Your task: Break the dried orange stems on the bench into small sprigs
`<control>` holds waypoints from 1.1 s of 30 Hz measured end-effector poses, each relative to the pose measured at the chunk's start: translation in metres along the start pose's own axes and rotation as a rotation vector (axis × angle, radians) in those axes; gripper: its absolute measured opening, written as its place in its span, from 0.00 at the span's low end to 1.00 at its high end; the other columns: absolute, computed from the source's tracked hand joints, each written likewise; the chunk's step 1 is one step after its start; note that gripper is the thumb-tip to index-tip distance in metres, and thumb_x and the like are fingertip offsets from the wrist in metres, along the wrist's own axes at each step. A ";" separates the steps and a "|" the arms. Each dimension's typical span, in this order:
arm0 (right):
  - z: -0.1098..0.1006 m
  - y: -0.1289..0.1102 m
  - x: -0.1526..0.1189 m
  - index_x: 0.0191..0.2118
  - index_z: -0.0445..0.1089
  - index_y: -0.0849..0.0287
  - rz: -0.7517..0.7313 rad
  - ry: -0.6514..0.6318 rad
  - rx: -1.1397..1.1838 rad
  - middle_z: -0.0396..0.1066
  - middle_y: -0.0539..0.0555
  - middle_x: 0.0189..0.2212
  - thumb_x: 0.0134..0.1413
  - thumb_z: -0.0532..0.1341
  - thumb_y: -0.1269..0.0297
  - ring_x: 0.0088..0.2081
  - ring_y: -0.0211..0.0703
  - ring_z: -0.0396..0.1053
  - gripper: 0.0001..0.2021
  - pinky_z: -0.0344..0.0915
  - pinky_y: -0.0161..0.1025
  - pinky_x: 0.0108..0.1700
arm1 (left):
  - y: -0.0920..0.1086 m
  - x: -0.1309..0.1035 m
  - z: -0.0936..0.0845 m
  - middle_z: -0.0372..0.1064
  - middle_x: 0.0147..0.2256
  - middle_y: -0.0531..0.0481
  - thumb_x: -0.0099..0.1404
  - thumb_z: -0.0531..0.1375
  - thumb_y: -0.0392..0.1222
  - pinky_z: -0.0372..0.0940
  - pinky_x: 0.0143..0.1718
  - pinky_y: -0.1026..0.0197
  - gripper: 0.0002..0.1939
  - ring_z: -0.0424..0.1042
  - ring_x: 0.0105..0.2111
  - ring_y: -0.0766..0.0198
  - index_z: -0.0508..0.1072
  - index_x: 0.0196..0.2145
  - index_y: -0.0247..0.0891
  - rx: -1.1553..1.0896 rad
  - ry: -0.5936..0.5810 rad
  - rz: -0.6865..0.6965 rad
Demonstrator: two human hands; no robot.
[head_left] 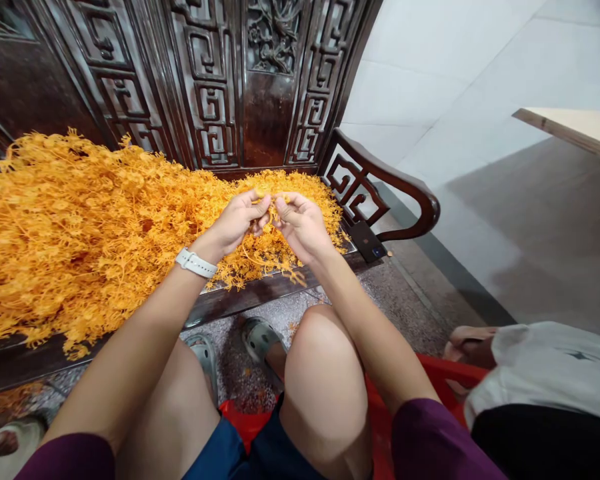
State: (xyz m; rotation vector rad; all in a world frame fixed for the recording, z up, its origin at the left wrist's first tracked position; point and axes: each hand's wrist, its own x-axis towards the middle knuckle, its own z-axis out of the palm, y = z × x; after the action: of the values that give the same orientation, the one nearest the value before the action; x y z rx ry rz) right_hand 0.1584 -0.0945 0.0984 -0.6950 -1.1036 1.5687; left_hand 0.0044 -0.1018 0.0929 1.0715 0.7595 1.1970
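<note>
A large heap of orange, thin-branched, sprig-like pieces (105,233) covers the seat of a dark carved wooden bench (267,120). Over the heap's right part, my left hand (241,219) and my right hand (304,225) meet with thumbs and fingertips pinched close together. Between the fingertips shows a small bit of an orange sprig-like piece (273,212), mostly covered by the fingers. Both hands seem to grip it. A pale watch strap (196,263) circles my left wrist. Just below the hands, loose orange strands hang over the seat's front edge.
A dark phone (367,241) lies at the seat's right end by the curved armrest (405,180). Red plastic (380,427) shows under and beside my legs. At the lower right is another person's pale clothing (555,367). A wooden board's edge (575,130) juts in at the upper right.
</note>
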 end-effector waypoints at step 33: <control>0.000 -0.011 0.007 0.39 0.70 0.56 0.107 0.189 0.372 0.70 0.53 0.32 0.61 0.61 0.50 0.31 0.38 0.66 0.13 0.65 0.36 0.32 | -0.004 0.018 -0.036 0.68 0.20 0.54 0.69 0.68 0.40 0.50 0.24 0.65 0.10 0.57 0.19 0.74 0.76 0.30 0.35 0.279 0.328 0.072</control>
State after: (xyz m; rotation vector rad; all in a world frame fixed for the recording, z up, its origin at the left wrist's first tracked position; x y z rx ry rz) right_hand 0.1606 -0.0874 0.1093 -0.6396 -0.6204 1.7010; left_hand -0.0229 -0.0756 0.0777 1.1501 1.1769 1.3748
